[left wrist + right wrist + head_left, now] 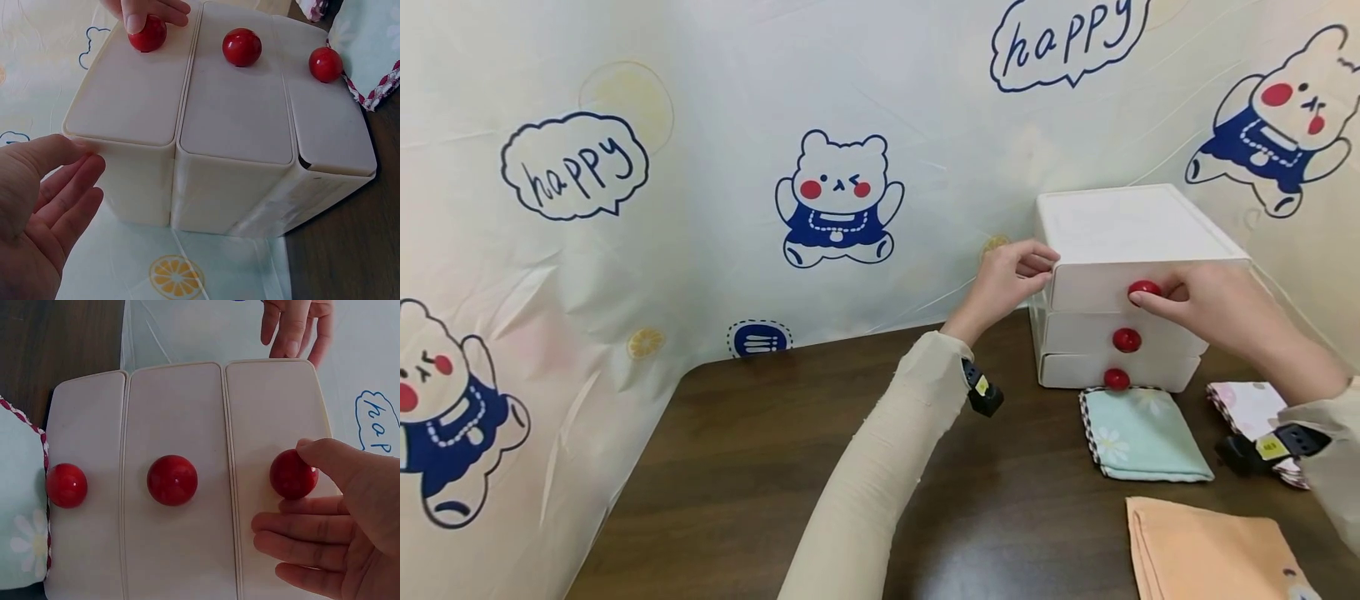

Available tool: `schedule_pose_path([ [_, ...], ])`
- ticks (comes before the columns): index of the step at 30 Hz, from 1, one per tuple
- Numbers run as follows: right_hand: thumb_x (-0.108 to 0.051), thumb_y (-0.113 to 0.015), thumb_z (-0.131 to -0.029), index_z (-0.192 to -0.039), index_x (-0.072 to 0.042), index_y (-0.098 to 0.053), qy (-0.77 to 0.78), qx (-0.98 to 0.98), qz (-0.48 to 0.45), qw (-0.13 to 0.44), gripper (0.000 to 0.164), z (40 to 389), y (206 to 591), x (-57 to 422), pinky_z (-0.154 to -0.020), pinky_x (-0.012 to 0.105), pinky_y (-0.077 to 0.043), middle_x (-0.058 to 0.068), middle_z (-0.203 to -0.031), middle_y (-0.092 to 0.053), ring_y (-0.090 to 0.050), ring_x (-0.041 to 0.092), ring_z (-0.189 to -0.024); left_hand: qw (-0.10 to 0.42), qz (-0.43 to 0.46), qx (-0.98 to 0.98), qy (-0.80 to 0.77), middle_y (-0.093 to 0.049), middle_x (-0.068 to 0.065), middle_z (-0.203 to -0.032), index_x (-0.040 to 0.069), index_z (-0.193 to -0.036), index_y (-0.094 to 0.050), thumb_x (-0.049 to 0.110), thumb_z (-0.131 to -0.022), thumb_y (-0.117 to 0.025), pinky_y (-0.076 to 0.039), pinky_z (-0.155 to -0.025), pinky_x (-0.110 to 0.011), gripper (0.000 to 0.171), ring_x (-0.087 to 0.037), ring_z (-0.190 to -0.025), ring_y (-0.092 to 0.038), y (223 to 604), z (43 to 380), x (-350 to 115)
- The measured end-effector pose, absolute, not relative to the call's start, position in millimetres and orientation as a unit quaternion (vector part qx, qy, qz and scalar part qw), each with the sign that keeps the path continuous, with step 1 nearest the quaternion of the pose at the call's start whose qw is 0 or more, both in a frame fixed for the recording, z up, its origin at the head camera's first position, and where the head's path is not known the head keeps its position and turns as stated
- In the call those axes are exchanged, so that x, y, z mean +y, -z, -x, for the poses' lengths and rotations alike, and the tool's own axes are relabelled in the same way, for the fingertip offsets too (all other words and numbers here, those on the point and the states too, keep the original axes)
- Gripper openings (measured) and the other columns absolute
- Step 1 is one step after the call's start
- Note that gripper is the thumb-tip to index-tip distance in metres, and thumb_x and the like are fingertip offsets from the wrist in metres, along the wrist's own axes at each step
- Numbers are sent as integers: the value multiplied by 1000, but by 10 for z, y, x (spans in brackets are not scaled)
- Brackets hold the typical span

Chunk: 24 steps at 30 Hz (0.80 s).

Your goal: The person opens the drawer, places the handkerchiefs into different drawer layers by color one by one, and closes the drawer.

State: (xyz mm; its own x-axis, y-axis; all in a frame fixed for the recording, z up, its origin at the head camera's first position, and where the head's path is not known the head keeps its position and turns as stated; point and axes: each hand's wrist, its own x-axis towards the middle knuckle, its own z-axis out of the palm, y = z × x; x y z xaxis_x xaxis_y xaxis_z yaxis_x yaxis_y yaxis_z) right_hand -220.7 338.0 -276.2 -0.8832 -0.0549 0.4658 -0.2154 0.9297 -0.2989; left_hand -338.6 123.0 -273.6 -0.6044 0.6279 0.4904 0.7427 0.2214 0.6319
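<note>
A white chest with three drawers [1142, 225] stands against the wall, each drawer front bearing a round red knob. My right hand [1225, 308] pinches the top drawer's red knob [294, 474] between thumb and index finger, the other fingers extended along the drawer front. At the chest's upper left edge is my left hand [1011, 279], its fingertips touching the corner by the top drawer. Seen from the left wrist, its thumb [59, 150] lies along that edge with the fingers loosely bent. The middle knob [172, 480] and the bottom knob [66, 485] are untouched. All three drawers look closed.
A folded mint-green cloth [1146, 433] lies right in front of the bottom drawer. To its right is a folded white patterned cloth [1247, 408], partly behind the right wrist. Nearer sits a folded orange cloth [1213, 550]. The brown table [760, 467] meets a printed wall covering [715, 225].
</note>
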Motion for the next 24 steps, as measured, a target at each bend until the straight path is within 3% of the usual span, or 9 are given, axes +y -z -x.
schedule_pose_path([
  [3, -17, -71, -81, -98, 5, -65, -183, -953, -62, 233, 28, 2210, 2774, 3370, -59, 47, -52, 16, -79, -63, -59, 30, -67, 64, 439, -780, 441, -67, -5, -95, 6, -103, -65, 4, -85, -65, -46, -68, -10, 19, -4, -78, -61, 2732, 3390, 1229],
  [10, -20, -71, -79, -89, 5, -65, -200, -946, -37, 252, 28, 2185, 2800, 3345, -49, 32, -46, 16, -73, -63, -58, 32, -66, 64, 441, -779, 441, -67, -6, -96, 5, -103, -65, 3, -84, -65, -46, -68, -10, 19, -4, -79, -61, 2725, 3389, 1231],
  [24, -21, -70, -80, -85, 6, -67, -182, -956, -25, 230, 28, 2034, 2801, 3283, -46, 30, -42, 12, -68, -62, -53, 25, -60, 74, 439, -780, 440, -67, -6, -95, 5, -103, -65, 2, -84, -65, -46, -68, -10, 19, -5, -79, -62, 2734, 3392, 1240],
])
